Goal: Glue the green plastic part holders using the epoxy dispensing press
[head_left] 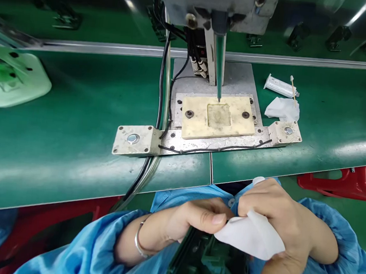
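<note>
Low in front of my body, my left hand (198, 216) is closed around a black molded plastic part (209, 261), its thumb lying along the top edge. The lower end of this part runs out of the picture. My right hand (280, 225) grips a crumpled white wipe (254, 235) that lies against the upper right of the black part. A corner of the wipe sticks up between the fingers and reaches the left thumb. Some of the right fingers are hidden behind the hand and the wipe.
Ahead stands a dispensing machine with a green tapered nozzle (219, 68) over a cream fixture block (190, 127). Button boxes (138, 140) flank it. A white cartridge (280, 86), a cotton swab (293, 88) and another wipe (282, 108) lie right. Cables (159, 110) cross the bench; a red stool (357, 182) is near.
</note>
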`<state>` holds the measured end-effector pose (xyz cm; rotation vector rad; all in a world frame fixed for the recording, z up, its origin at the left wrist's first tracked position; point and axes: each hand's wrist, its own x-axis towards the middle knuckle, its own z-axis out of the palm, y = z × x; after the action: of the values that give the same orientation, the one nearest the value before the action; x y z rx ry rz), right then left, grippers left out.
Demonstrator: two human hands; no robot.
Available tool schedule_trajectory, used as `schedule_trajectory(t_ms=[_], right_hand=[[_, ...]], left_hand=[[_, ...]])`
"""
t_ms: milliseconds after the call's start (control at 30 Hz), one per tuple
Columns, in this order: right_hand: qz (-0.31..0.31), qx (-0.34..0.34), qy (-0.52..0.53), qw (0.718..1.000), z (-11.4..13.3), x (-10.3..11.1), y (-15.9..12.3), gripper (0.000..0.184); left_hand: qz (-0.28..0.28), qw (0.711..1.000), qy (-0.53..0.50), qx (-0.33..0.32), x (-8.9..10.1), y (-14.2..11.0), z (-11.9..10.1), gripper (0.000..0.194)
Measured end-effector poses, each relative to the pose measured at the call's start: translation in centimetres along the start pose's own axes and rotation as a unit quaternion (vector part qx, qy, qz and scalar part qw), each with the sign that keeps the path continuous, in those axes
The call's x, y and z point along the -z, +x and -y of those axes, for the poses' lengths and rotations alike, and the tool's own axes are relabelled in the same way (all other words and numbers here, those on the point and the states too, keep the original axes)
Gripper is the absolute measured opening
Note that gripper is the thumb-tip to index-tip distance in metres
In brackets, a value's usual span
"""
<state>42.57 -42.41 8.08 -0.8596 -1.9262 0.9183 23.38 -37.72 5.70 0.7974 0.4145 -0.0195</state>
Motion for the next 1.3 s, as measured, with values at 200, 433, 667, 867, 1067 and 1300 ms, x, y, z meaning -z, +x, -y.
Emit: schedule_trajectory(t_ms=[200,433,667,867,1067,1300], right_hand=[[0.078,0.038,-0.104,0.991,0.8,0.8,0.8,0.068],[0.110,0.029,-0.123,0.986,2.2,1.4,-0.6,0.031],[0.089,0.049,-0.144,0.984,1.5,0.8,-0.5,0.053],[-0.032,-0.043,-0.068,0.996,1.6,-0.1,-0.6,0.048],[-0.093,-0.088,-0.128,0.983,2.8,1.1,-1.9,0.043],[0.001,0.011,-0.137,0.991,1.9,0.1,-1.5,0.036]], left_hand=[[0.011,0.999,-0.037,0.013,0.2,0.0,0.7,0.059],[-0.019,0.990,-0.112,0.083,-0.2,-0.1,2.2,0.070],[-0.016,0.990,-0.113,0.080,-0.2,0.0,2.0,0.070],[0.014,0.998,-0.052,0.040,-0.3,-0.1,0.6,0.068],[0.031,0.997,-0.074,0.023,-0.8,0.1,-0.5,0.063],[0.001,0.998,-0.049,0.036,-0.3,0.0,0.7,0.066]])
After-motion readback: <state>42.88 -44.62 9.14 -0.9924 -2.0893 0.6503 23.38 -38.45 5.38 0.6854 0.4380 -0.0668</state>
